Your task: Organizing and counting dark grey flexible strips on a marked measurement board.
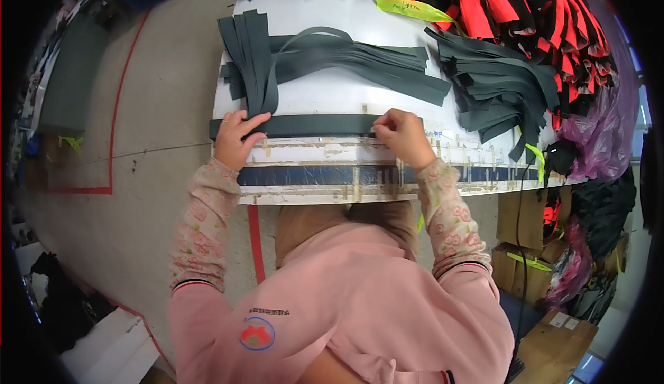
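Observation:
A flat dark grey-green fabric strip [318, 125] lies straight along the near part of the white table, with a darker band showing along its near edge. My left hand [237, 139] rests on the strip's left end, thumb and fingers apart and pressing it down. Toward the other end, my right hand [407, 137] is closed, thumb and fingertips pinched at the strip. Just beyond my left hand, a bundle of similar strips [252, 59] hangs down to the strip's edge.
Taped lines and a dark blue band [297, 175] run along the table's near edge. More strips lie in a middle pile [346, 59] and a right pile [498, 87]. Red-and-black fabric pieces [491, 4] heap at the far right. Cardboard boxes [553, 342] stand on the floor at right.

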A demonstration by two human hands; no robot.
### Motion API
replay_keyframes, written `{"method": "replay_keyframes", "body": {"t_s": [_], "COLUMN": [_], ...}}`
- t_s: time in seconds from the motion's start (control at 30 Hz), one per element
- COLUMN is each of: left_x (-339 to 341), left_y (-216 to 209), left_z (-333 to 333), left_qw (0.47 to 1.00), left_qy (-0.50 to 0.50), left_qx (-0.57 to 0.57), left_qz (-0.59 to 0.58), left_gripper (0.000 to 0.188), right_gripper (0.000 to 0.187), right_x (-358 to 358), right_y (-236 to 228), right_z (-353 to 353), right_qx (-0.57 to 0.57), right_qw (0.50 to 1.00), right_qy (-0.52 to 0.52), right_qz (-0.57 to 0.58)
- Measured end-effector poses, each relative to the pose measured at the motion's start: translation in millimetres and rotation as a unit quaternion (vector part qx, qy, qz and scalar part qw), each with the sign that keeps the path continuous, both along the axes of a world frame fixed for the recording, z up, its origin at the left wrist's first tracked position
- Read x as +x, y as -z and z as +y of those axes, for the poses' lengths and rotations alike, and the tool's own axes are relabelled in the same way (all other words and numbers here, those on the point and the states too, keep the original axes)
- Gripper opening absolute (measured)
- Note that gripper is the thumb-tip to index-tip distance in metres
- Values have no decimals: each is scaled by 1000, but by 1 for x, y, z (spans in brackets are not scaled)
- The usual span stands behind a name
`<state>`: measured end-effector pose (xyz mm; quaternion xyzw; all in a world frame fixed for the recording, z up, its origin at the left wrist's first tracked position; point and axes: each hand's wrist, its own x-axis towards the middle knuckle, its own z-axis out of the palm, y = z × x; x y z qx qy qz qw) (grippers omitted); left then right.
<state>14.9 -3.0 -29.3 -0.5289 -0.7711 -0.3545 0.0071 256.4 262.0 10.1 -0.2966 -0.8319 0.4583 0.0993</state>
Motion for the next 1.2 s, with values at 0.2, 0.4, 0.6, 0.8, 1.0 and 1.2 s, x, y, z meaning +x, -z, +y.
{"method": "replay_keyframes", "body": {"t_s": [0.2,0.4,0.6,0.8,1.0,1.2], "left_x": [0,16,11,4,7,21], "left_y": [2,10,-2,8,8,6], "left_z": [-10,-22,-15,-4,-8,-14], "left_qw": [999,1000,999,991,998,999], "left_qy": [5,20,1,-19,19,-12], "left_qx": [-23,6,39,110,51,31], "left_qz": [-27,-6,6,-69,9,-19], "left_gripper": [43,38,33,9,28,35], "right_gripper": [16,5,34,63,21,15], "right_x": [-2,2,-20,-60,-78,-74], "right_y": [-2,21,17,-36,-11,36], "right_z": [-8,-61,-86,-42,-48,-106], "right_qx": [19,-149,-123,89,33,-135], "right_qw": [999,974,952,984,981,975], "right_qy": [-25,-168,-280,-155,-39,-108], "right_qz": [18,27,-6,-16,185,142]}}
